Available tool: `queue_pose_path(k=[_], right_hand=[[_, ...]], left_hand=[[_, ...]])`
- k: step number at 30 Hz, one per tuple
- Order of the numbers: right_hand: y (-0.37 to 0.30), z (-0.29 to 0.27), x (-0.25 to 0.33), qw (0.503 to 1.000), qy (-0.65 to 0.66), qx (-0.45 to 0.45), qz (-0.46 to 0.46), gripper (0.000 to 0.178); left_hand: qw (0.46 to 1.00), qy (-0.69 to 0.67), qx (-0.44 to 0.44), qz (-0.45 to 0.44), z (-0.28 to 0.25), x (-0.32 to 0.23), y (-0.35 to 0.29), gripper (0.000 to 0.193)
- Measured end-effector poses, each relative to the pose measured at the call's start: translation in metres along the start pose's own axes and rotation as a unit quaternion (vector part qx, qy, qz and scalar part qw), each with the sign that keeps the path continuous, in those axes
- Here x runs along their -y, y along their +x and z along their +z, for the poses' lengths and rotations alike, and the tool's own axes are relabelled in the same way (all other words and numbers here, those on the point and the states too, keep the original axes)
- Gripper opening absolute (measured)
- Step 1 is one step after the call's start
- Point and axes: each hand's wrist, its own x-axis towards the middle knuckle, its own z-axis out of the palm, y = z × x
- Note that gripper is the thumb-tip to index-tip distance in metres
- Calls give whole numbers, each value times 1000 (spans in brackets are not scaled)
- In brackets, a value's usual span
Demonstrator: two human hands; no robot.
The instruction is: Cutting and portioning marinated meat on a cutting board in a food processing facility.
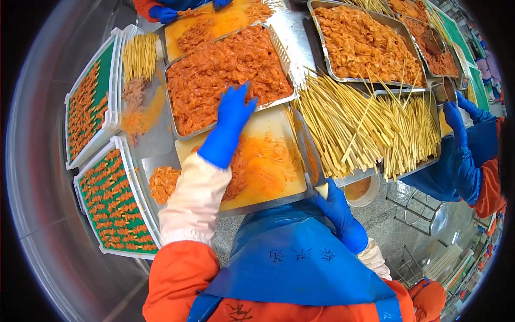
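Observation:
My left hand (233, 121), in a blue glove, reaches over the near edge of a metal tray (173, 110) heaped with marinated red-orange meat (225, 64). Its fingers are apart at the meat, and I see nothing gripped in them. Below that arm lies a yellowish cutting board (287, 126), smeared orange, with chopped meat (236, 174) partly hidden by my sleeve. At the board's right corner my right hand (340, 214), also gloved in blue, is closed around the pale handle of a knife (308, 147). The broad blade points away along the board's right edge.
Loose bamboo skewers (348, 123) are piled right of the board. At left stand white-rimmed green trays (99, 214) of meat skewers, with a skewer bundle (140, 56) behind. Another meat tray (370, 40) lies far right. Co-workers' gloved hands (456, 123) show right and at the top.

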Motion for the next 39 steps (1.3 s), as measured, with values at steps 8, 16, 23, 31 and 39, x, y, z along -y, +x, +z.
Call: queue_pose_path(k=[8,16,23,31,39], right_hand=[[2,-2,-4,1000,-14,-14,6,40],[7,-1,-17,998,-32,-27,-39,41],[4,9,11,999,-34,-25,-1,31],[2,22,-1,998,-22,-13,-60,31],[-3,25,-6,993,-114,20,-13,36]], left_hand=[[978,14,142,-150,28,7,44,44],[911,-362,161,-113,-38,-10,-14,36],[944,-260,186,-80,-12,-39,-117,40],[970,-191,124,-87,17,-37,-121,29],[961,-217,96,-142,-11,-34,-144,23]])
